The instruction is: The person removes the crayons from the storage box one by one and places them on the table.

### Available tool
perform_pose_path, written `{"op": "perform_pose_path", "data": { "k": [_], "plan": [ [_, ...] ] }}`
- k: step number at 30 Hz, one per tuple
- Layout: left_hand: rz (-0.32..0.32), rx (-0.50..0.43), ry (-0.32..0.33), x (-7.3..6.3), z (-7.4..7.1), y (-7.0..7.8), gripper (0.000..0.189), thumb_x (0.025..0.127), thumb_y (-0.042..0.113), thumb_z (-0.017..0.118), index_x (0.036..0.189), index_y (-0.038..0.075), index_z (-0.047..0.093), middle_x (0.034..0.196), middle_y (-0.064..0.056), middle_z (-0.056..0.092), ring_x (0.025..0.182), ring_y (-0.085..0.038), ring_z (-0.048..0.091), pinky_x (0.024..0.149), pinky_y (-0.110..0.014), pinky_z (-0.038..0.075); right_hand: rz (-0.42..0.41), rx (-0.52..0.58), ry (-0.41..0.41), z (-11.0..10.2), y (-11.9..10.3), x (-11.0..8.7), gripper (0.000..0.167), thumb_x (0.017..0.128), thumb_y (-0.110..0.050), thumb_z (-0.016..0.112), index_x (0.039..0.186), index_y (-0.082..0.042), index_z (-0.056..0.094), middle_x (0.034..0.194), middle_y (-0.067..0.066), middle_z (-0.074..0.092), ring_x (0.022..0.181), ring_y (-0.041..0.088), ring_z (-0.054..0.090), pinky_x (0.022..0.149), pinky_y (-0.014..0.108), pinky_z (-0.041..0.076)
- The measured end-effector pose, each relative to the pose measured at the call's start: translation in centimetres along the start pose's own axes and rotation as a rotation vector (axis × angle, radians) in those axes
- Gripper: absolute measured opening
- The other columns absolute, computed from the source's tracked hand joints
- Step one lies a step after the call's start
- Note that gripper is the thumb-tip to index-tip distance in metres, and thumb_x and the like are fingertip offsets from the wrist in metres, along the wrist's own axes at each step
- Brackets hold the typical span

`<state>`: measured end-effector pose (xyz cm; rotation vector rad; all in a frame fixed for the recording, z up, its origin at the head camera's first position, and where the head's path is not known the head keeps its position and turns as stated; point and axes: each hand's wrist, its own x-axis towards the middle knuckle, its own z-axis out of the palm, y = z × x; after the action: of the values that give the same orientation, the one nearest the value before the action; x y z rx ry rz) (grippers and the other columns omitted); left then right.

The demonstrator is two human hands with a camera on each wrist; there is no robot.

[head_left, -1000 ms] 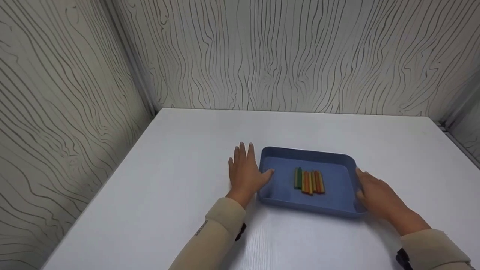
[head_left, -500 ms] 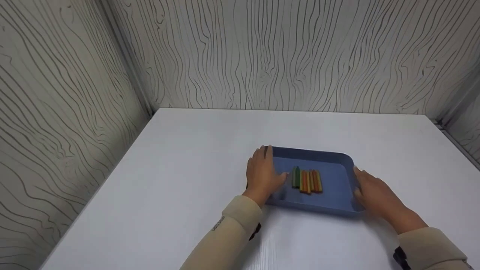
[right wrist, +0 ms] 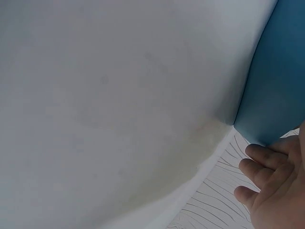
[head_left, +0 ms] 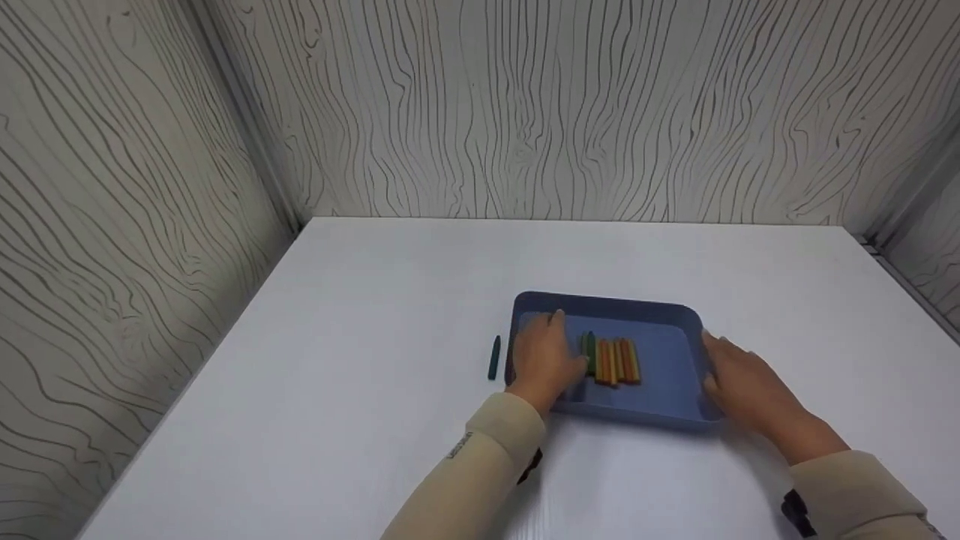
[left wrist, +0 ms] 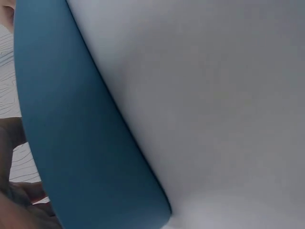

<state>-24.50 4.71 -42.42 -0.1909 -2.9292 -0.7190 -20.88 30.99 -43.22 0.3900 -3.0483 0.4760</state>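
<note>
A shallow blue tray (head_left: 660, 416) lies on the white table. Inside it, several yellow and orange crayons (head_left: 619, 362) lie side by side, with green crayons (head_left: 590, 352) at their left end. My left hand (head_left: 541, 360) is over the tray's left part, its thumb beside the green crayons and apart from the forefinger; its other fingertips are hidden. In the left wrist view its fingers (left wrist: 31, 191) show behind the tray wall. My right hand (head_left: 746, 386) grips the tray's right rim. A dark teal crayon (head_left: 494, 358) lies on the table just left of the tray.
The white table (head_left: 360, 330) reaches back to a wood-grain patterned panel (head_left: 480, 112). A similar panel (head_left: 112, 225) stands along the left side. Both forearms come in from the front in beige sleeves (head_left: 480, 457).
My left hand has moved right, from the tray's left edge to inside it, near the green crayons. The teal crayon on the table has come into view. My right hand stays on the rim.
</note>
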Motion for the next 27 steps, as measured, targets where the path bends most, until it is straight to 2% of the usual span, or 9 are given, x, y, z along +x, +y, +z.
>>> {"op": "perform_pose_path", "data": {
  "k": [7,13,21,27],
  "plan": [
    [-0.040,-0.021,-0.048,-0.1,0.5,0.4,0.062,0.080,0.030,0.077,0.133,0.009,0.055,0.128,-0.008,0.057,0.117,-0.023,0.052,0.098,-0.038,0.041,-0.009,-0.019,0.011,0.1,0.1,-0.1,0.058,0.092,-0.007,0.045,0.140,0.018,0.025,0.138,0.038,0.034,0.128,0.052,0.029,0.103,0.060,0.022],
    [-0.032,-0.072,-0.064,0.1,0.8,0.3,0.057,0.078,0.023,0.079,0.129,0.006,0.058,0.123,-0.009,0.060,0.114,-0.023,0.054,0.095,-0.036,0.043,-0.021,-0.021,0.020,0.1,0.2,-0.1,0.058,0.092,-0.007,0.045,0.139,0.019,0.025,0.137,0.039,0.034,0.128,0.052,0.029,0.102,0.061,0.022],
    [-0.025,-0.186,-0.086,0.3,1.4,0.1,0.058,0.068,0.014,0.087,0.122,0.006,0.064,0.114,-0.007,0.064,0.107,-0.021,0.058,0.091,-0.031,0.045,-0.026,-0.022,0.021,0.2,0.2,-0.3,0.058,0.093,-0.008,0.045,0.140,0.019,0.024,0.138,0.038,0.034,0.129,0.051,0.029,0.102,0.061,0.022],
    [-0.016,-0.232,-0.109,0.6,1.9,0.0,0.054,0.066,0.011,0.088,0.115,0.004,0.068,0.108,-0.006,0.065,0.103,-0.019,0.058,0.089,-0.028,0.046,-0.020,-0.018,0.020,0.2,0.2,-0.3,0.058,0.093,-0.008,0.045,0.141,0.018,0.023,0.138,0.038,0.033,0.129,0.052,0.028,0.103,0.061,0.022]
  ]
}}
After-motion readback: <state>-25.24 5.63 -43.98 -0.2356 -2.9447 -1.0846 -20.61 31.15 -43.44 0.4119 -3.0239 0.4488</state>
